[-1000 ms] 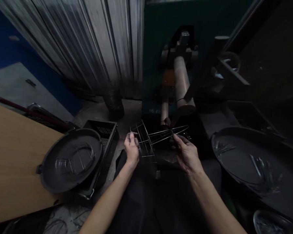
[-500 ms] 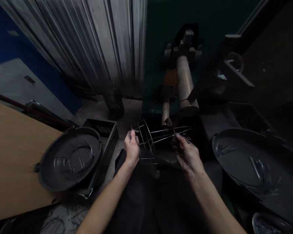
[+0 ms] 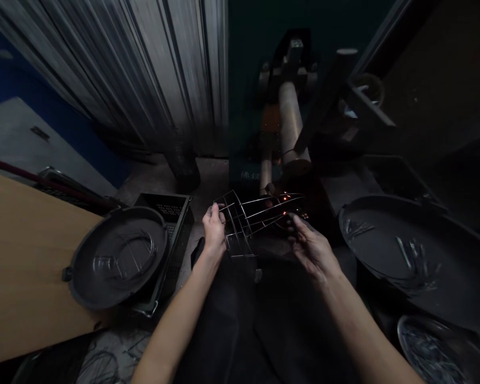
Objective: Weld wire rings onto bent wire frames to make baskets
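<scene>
My left hand [image 3: 215,229] is closed around the left side of a wire rack [image 3: 236,229], its thumb on top. The rack is an open frame of thin, shiny rods, and two long prongs reach right from it, under the machine's lower metal rod [image 3: 266,173]. Two orange glowing spots [image 3: 285,198] show near the prong ends. My right hand [image 3: 312,245] is beside the nearer spot with thumb and fingers drawn together. What its darkened fingertips pinch, if anything, I cannot make out.
A thick metal cylinder [image 3: 291,120] juts from the green machine above my hands. On the left, a round black tray [image 3: 84,282] holds wire parts beside a dark crate [image 3: 186,213]. A large black tray [image 3: 384,213] with short wires and a bowl [image 3: 402,333] stand right.
Orange glowing spots have appeared at the prong ends. My right fingertips have shifted slightly relative to the prongs, while my left hand keeps its hold. The whole view has shifted a little.
</scene>
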Available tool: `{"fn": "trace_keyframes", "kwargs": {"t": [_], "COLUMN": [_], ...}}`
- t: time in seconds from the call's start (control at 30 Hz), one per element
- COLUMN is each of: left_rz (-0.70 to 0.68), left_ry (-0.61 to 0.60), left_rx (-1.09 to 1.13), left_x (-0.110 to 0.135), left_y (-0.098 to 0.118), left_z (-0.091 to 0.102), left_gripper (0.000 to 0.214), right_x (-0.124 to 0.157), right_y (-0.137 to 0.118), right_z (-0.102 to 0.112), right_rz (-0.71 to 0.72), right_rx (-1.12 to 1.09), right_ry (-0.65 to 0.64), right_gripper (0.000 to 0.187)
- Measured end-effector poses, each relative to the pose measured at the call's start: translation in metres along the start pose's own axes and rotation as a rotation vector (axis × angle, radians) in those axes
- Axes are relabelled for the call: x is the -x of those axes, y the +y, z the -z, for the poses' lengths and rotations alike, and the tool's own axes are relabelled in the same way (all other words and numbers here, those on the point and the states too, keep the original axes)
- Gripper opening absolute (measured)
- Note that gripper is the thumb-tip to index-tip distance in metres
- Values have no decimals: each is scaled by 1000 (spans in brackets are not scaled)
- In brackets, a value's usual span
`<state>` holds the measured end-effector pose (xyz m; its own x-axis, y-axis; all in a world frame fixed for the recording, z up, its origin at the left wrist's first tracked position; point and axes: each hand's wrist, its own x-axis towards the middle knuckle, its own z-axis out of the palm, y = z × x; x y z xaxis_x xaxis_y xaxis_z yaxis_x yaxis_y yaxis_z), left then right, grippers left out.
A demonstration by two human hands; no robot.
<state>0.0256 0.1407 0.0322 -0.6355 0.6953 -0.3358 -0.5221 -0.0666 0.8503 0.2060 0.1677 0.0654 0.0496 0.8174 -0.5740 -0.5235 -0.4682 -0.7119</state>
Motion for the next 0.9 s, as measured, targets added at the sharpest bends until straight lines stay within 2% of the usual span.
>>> {"fn": "trace_keyframes", "kwargs": {"t": [0.23,0.4,0.53,0.6,0.67,0.77,0.83,0.9], "left_rz": [-79,-93,-79,-98,-111,-118,-135,-152], "left_ry": [25,34,37,58,84,136,175,196], "left_rx": [20,1,-29,-39,-34,0,24,36], "left_x": [-12,-12,-10,-7,0,18,30,42], "left_y": [8,10,10,8,4,-11,-21,-27], "left_z": [-3,-5,-3,-4,-6,-6,-1,8], "left_gripper": [22,24,20,20,19,21,23,25], "right_x": [-7,-25,-41,-44,-45,-45,-44,-41], "right_y": [5,10,15,18,23,34,42,45], "right_z": [44,75,99,113,131,158,171,178], "right_rz": [75,93,177,266,437,707,790,814], "right_rx": [61,63,72,136,355,927,1277,1512], "right_ry": [81,135,172,197,250,352,365,342], "right_gripper": [24,27,34,38,37,33,37,43]}}
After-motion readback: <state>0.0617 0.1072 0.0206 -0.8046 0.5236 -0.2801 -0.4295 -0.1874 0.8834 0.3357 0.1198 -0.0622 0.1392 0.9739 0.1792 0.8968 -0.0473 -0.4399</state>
